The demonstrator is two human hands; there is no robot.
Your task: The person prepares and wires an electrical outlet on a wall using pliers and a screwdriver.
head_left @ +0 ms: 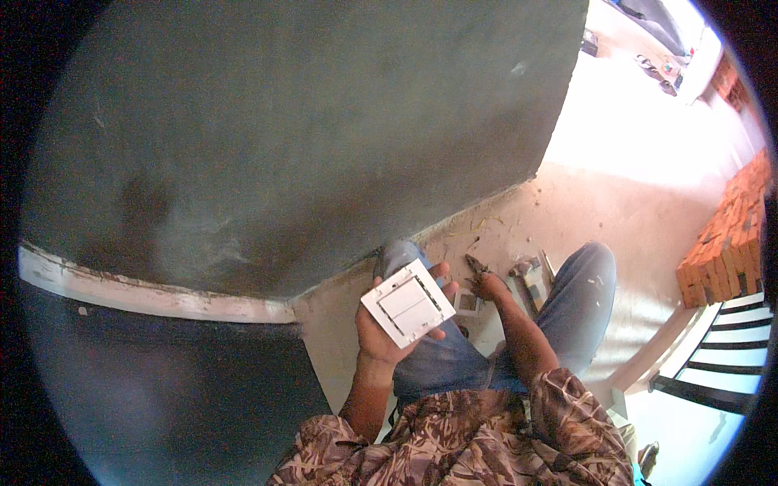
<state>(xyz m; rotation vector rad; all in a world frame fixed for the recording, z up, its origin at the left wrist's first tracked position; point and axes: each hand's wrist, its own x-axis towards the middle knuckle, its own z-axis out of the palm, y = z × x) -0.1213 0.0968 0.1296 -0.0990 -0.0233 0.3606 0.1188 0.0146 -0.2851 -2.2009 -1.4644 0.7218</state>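
A white square wall switch (408,303) with two wide rockers lies tilted across my left hand (381,330). The fingers of that hand curl round its far edge and the thumb side shows at its left. Lower down, close to the floor, my right hand (491,287) has its fingers closed at a dark pair of pliers (476,265), whose jaws point away to the left. The fingertips are small and partly hidden. Beside this hand, a small white square frame (467,304) rests on the floor between my legs.
A long pale tool or packet (531,283) lies by my right knee. Wire scraps (486,220) are strewn along the foot of the dark grey wall (308,138). Stacked orange bricks (725,243) and a black-barred railing (721,356) stand to the right. A dark panel (178,389) is at left.
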